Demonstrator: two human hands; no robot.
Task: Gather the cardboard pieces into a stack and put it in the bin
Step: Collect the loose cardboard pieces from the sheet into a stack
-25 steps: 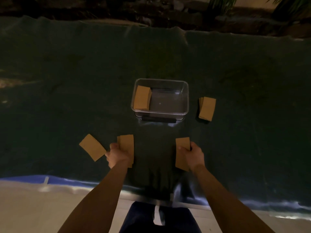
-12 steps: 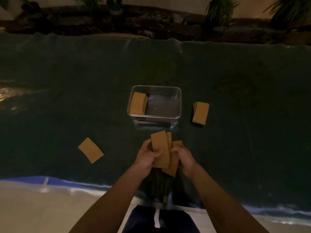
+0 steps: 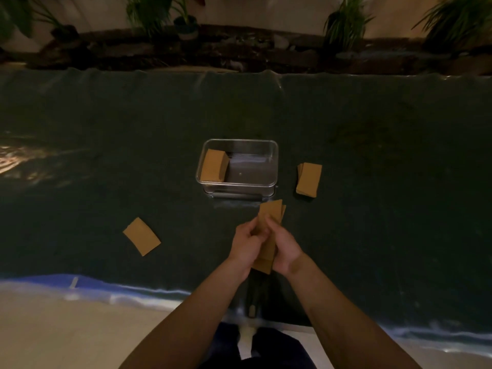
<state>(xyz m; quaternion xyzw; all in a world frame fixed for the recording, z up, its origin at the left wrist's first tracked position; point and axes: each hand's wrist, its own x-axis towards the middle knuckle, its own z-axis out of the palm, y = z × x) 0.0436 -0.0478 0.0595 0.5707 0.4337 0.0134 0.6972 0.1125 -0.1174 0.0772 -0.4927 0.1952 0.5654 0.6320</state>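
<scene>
A small stack of brown cardboard pieces [image 3: 272, 212] stands between my palms, just in front of the clear plastic bin [image 3: 274, 166]. My left hand [image 3: 246, 245] and my right hand [image 3: 282, 245] press together on the stack from both sides. The bin holds one cardboard stack [image 3: 213, 166] leaning against its left wall. Another cardboard stack [image 3: 308, 179] lies on the dark cloth to the bin's right. One loose cardboard piece [image 3: 141, 236] lies flat to the left of my hands.
A dark green cloth [image 3: 106, 129] covers the table, whose blue-white near edge [image 3: 133, 288] runs across the bottom. Potted plants [image 3: 183, 20] and dark rocks line the far side beyond the cloth.
My hands came together from apart at the table's front, merging their separate cardboard pieces into one stack, now squeezed tighter and held slightly closer to the bin.
</scene>
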